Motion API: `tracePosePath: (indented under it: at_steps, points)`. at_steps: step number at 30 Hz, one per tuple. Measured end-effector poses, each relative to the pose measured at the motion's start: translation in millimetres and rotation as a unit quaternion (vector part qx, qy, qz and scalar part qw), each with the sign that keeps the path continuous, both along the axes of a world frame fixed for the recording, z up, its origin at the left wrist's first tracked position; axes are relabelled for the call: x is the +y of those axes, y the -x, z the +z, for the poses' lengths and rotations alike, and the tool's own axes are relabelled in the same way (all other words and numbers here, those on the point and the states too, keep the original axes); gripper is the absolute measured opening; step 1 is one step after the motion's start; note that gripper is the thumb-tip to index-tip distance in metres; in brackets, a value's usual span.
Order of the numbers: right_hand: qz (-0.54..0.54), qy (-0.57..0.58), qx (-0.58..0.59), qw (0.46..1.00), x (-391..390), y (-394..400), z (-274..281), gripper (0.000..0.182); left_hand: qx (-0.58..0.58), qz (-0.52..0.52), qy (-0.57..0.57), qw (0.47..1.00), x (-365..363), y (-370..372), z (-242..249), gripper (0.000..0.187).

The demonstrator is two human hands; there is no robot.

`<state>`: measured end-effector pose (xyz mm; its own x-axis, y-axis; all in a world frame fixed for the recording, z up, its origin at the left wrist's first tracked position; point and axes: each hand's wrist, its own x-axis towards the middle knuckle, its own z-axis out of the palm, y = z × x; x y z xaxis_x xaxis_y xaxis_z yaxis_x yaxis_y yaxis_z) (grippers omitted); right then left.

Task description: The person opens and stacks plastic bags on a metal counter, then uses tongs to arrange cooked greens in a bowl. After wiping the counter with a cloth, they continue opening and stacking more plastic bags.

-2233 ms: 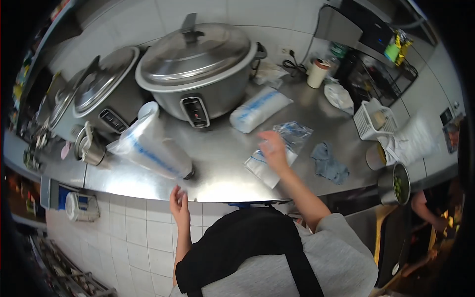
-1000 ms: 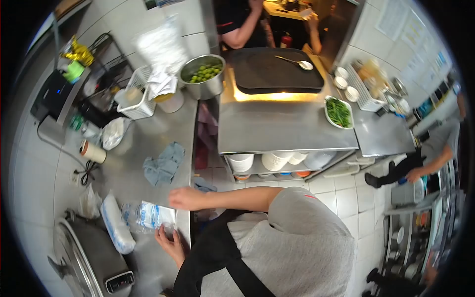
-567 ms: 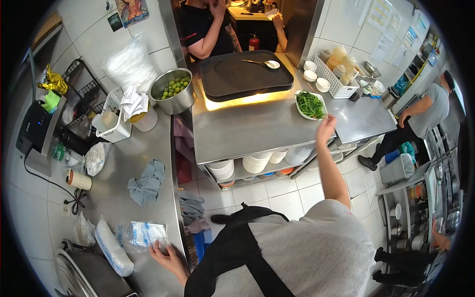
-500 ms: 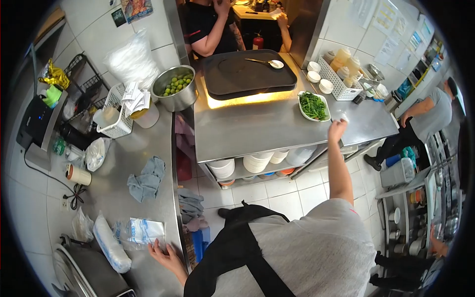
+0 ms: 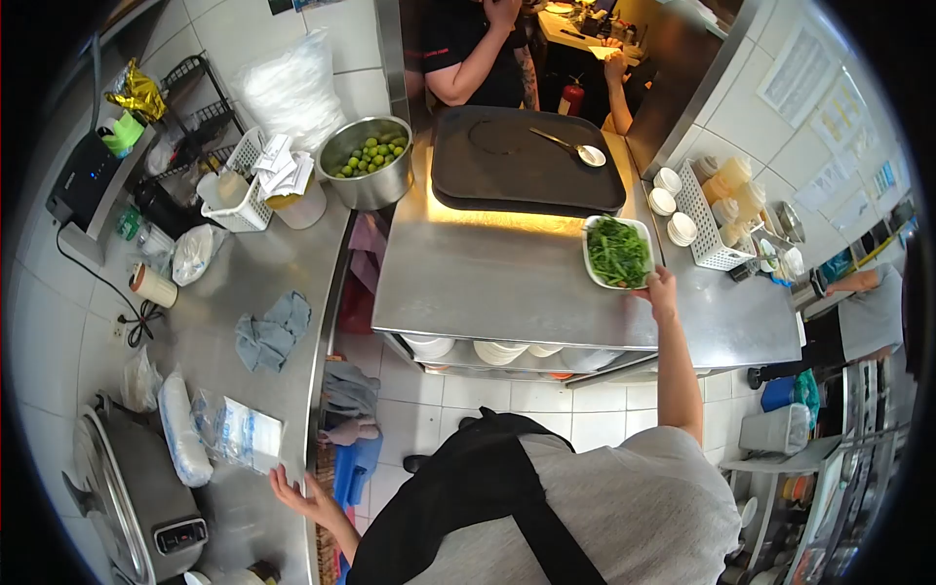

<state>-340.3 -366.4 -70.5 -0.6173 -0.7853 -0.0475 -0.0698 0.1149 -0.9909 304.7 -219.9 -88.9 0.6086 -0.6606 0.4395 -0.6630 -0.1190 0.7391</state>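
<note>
A white plate (image 5: 592,276) of cooked green vegetables (image 5: 618,250) sits over the steel counter, in front of the dark tray. My right hand (image 5: 661,291) closes on its near right corner, fingers at the rim. The white tissue seen in that hand earlier is hidden now. My left hand (image 5: 304,497) rests at the edge of the left worktop with fingers spread and holds nothing. Just beyond its fingertips lies a clear plastic packet with white and blue contents (image 5: 252,434). Beside that is a long white plastic-wrapped roll (image 5: 183,429).
Dark stacked trays (image 5: 526,161) carry a spoon (image 5: 556,139) and a small white dish. A steel pot of green fruits (image 5: 367,185) stands left; small white bowls (image 5: 682,229) and a bottle basket (image 5: 710,252) stand right. A grey cloth (image 5: 273,331) lies on the worktop. People stand beyond the hatch and at right.
My right hand has moved from the counter beside the plate onto its near right corner. The plate sits further left relative to the bowls. The camera view has turned somewhat. My left hand remains open.
</note>
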Motion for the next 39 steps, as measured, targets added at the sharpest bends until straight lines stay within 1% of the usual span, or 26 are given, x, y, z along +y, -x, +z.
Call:
tracePosePath:
  at_steps: [1,3,5,7,9,10,11,13,14,15,16,18,19,21,22,23,25,26,27,29,31,34,35,37,38,39]
  points:
    - [0.034,0.003,0.021,0.999,-9,-8,1,0.038,0.0,0.009,-0.007,1.0,-5,12,3,0.038]
    - [0.084,0.003,0.039,0.996,-32,-33,3,0.04,0.025,-0.049,0.038,0.998,-17,34,7,0.036]
    - [0.155,-0.006,0.028,0.988,-52,-75,21,0.039,0.191,-0.141,0.012,0.971,-22,50,0,0.033]
    - [0.251,-0.002,0.022,0.968,-67,-126,40,0.04,0.214,-0.206,-0.046,0.954,-28,83,24,0.03]
    - [0.354,0.013,0.001,0.935,-83,-174,42,0.04,0.272,-0.248,-0.1,0.924,-28,111,30,0.03]
    - [0.406,0.013,-0.002,0.914,-86,-202,47,0.041,0.32,-0.276,-0.085,0.903,-25,122,31,0.031]
    - [0.46,0.016,-0.005,0.888,-86,-231,51,0.042,0.36,-0.3,-0.12,0.875,-21,128,35,0.04]
    - [0.544,-0.01,-0.009,0.839,-79,-287,57,0.043,0.433,-0.334,-0.09,0.832,-4,135,30,0.053]
    - [0.572,-0.052,0.007,0.818,-78,-311,74,0.043,0.477,-0.333,-0.087,0.809,-2,140,39,0.06]
    - [0.613,-0.073,-0.002,0.787,-66,-347,64,0.043,0.493,-0.318,-0.083,0.806,16,133,38,0.067]
    - [0.648,-0.078,-0.018,0.757,-57,-375,56,0.043,0.493,-0.263,-0.052,0.828,28,131,42,0.067]
    - [0.723,-0.074,-0.045,0.686,-31,-440,39,0.041,0.583,-0.168,-0.006,0.795,56,116,54,0.072]
    - [0.764,-0.039,-0.043,0.643,-16,-470,30,0.04,0.578,-0.128,0.024,0.805,74,105,54,0.072]
    - [0.805,-0.069,-0.032,0.588,25,-513,43,0.035,0.593,-0.013,0.076,0.802,106,98,60,0.074]
    - [0.818,-0.111,-0.015,0.565,52,-539,44,0.034,0.591,0.056,0.112,0.797,131,92,67,0.072]
    - [0.839,-0.107,-0.016,0.533,78,-557,46,0.035,0.586,0.07,0.129,0.797,153,89,66,0.072]
    - [0.879,-0.116,-0.04,0.462,136,-595,29,0.036,0.548,0.158,0.153,0.807,213,78,62,0.069]
    - [0.886,-0.13,-0.056,0.442,165,-612,23,0.037,0.541,0.195,0.167,0.801,238,74,63,0.066]
    - [0.892,-0.144,-0.069,0.422,193,-628,20,0.037,0.534,0.203,0.176,0.802,264,66,62,0.066]
    - [0.909,-0.165,-0.077,0.376,232,-649,16,0.036,0.535,0.264,0.162,0.786,300,57,59,0.065]
    - [0.916,-0.185,-0.076,0.348,289,-686,16,0.035,0.533,0.283,0.166,0.78,351,33,61,0.064]
    - [0.914,-0.21,-0.09,0.334,343,-732,4,0.033,0.498,0.297,0.18,0.795,409,10,62,0.062]
    - [0.912,-0.221,-0.087,0.336,351,-740,1,0.033,0.507,0.299,0.176,0.789,421,11,65,0.062]
    - [0.904,-0.202,-0.099,0.363,371,-770,-8,0.029,0.464,0.319,0.196,0.803,452,2,70,0.059]
    - [0.907,-0.187,-0.084,0.368,374,-788,-17,0.028,0.449,0.335,0.193,0.806,465,-1,70,0.052]
    - [0.906,-0.186,-0.084,0.371,377,-803,-20,0.028,0.449,0.332,0.192,0.807,481,-2,65,0.052]
